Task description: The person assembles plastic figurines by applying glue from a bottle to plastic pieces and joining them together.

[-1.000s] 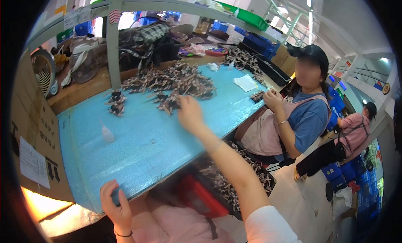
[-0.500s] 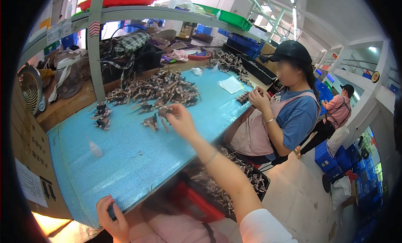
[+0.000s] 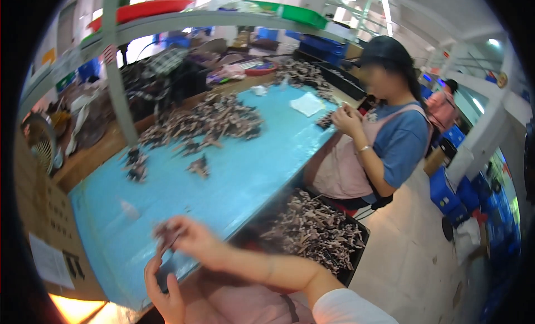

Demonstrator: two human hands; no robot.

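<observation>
Near the front edge of the blue table (image 3: 251,173), my two hands are close together. My right hand (image 3: 195,241) pinches a small brown-grey figure (image 3: 167,235), blurred by motion, just above the fingertips of my left hand (image 3: 165,293). My left hand is curled, with a small dark object (image 3: 163,279) between its thumb and fingers; its kind is hard to make out. Farther back lies a heap of similar small figures (image 3: 206,120). A single figure (image 3: 199,167) and a small cluster of figures (image 3: 135,165) rest in front of the heap.
A small white squeeze bottle (image 3: 129,209) is left of my hands. A black crate (image 3: 356,256) full of figures sits below the table's right edge. At the right a co-worker (image 3: 390,129) handles something small. A cardboard box (image 3: 53,229) borders the left, a metal post (image 3: 118,84) the back.
My right hand has come back from near the heap toward my left hand, carrying a figure. My left hand has shifted slightly right. The head view has moved a little.
</observation>
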